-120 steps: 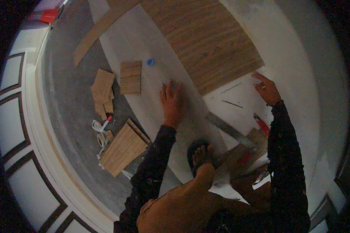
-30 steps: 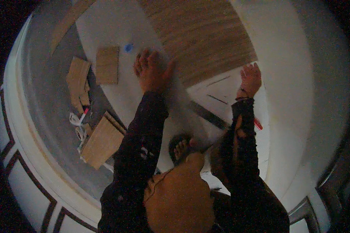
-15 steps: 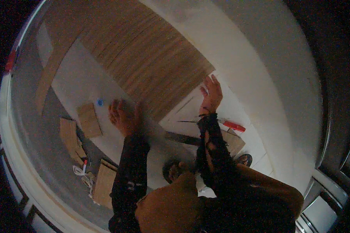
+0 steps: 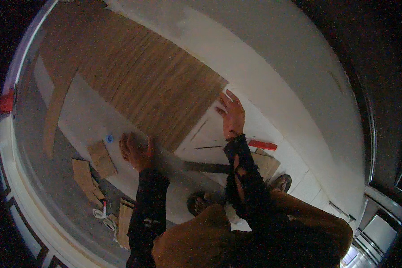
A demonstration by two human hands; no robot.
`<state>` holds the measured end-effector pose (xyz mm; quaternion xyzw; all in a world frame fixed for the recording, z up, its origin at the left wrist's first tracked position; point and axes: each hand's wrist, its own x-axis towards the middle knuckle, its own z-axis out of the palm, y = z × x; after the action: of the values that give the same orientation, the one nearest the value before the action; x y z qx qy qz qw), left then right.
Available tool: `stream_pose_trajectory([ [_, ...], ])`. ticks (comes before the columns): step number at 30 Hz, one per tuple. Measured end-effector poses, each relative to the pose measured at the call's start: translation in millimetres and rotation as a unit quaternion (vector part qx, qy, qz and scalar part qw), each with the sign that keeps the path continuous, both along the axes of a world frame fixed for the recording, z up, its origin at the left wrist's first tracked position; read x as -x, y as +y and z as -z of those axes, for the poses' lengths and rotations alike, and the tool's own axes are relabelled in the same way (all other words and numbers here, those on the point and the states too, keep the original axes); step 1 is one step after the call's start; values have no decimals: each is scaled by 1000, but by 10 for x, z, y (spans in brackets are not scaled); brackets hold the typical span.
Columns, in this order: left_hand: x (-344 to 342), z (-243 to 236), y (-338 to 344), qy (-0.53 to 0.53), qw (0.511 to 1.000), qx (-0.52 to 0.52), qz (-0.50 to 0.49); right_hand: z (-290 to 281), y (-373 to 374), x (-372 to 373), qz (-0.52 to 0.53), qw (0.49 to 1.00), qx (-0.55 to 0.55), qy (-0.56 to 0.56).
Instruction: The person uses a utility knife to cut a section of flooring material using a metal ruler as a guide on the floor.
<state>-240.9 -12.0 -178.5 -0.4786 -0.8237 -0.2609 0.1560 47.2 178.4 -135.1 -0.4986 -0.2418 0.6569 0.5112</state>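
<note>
A broad wood-grain floor panel [image 4: 152, 85] lies on the pale floor ahead of me, its end edge running between my hands. At the panel's near-left corner is my left hand [image 4: 137, 151], empty, with thumb and fingers apart. My right hand [image 4: 233, 117] is by the far-right corner, fingers stretched out and holding nothing; whether its fingertips touch the panel is hard to tell. A long dark flat bar [image 4: 206, 167] rests on the floor between my forearms. Beside my right forearm lies a red-handled tool [image 4: 263, 144], partly hidden.
Cut wood-grain pieces [image 4: 102, 159] and a thin curved strip [image 4: 58, 111] lie at left. Near them are a small blue round item [image 4: 110, 138] and a white cord [image 4: 103, 217]. Another board piece [image 4: 265, 165] sits by my right foot [image 4: 280, 183]. A pale wall [image 4: 272, 58] rises at right.
The view has shifted, so the panel and right hand appear further left. Both hands stay beside the panel's end, still open. The picture is sharper.
</note>
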Motion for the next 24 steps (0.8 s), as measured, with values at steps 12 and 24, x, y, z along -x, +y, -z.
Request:
stream_pose_trajectory([
  [12,-230,-315,117,-43,996,80,-17,-131,64,-89,15,998,60,27],
  [24,-138,-271,239,-71,980,92,159,755,-33,-59,-64,926,-221,-300],
])
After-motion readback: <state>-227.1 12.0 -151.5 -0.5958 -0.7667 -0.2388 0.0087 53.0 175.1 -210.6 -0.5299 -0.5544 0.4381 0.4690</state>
